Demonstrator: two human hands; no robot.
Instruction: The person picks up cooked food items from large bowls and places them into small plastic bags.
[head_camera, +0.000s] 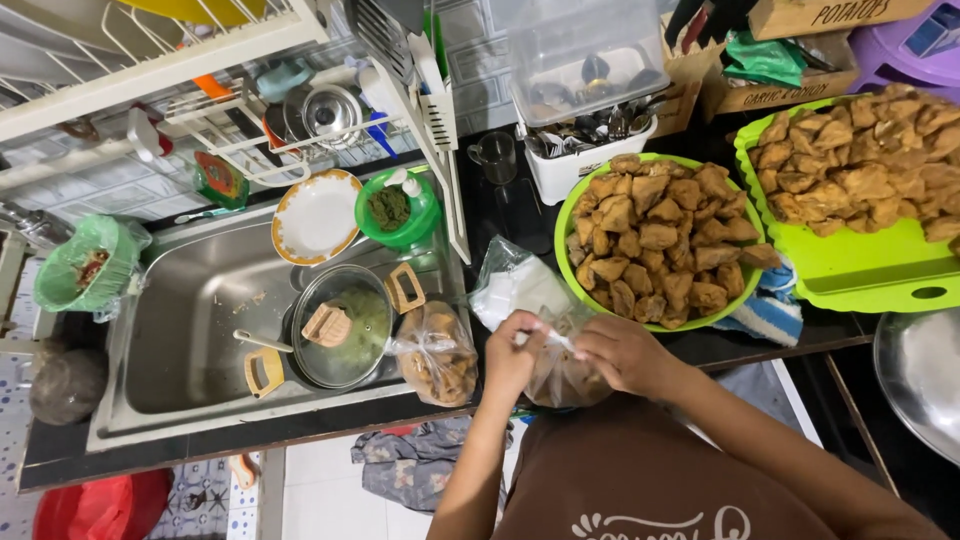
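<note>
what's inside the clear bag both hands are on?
The clear bag holds brown fried pieces like those in the green bowl. The left hand and right hand cover its neck; contents there and the count are hidden.

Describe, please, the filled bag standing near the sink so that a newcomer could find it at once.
Start at the steel sink and its lidded pot. Just right of the pot, on the sink's edge, stands the tied clear bag of brown fried pieces. Unlike the bag in the hands, nobody touches it.
</note>
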